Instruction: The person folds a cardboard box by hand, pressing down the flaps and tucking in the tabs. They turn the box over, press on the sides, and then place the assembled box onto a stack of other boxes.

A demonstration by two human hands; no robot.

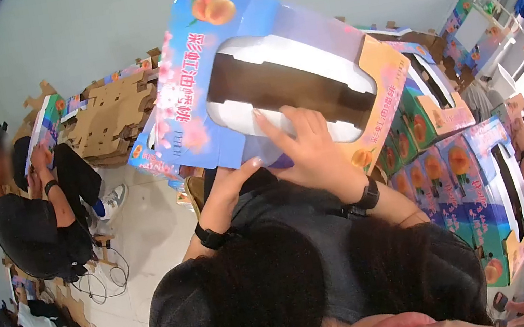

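While the left hand [230,191] grips the carton [306,52] (fingers hidden) — right hand [323,153] lies splayed.

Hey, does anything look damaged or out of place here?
One thing: a black cable lies in loose loops on the floor near the seated person, looking untidy and perhaps a trip risk. The held peach box shows no obvious damage.

the pale floor [163,256] carries a loose black cable [128,264] and flattened brown cardboard [86,319].
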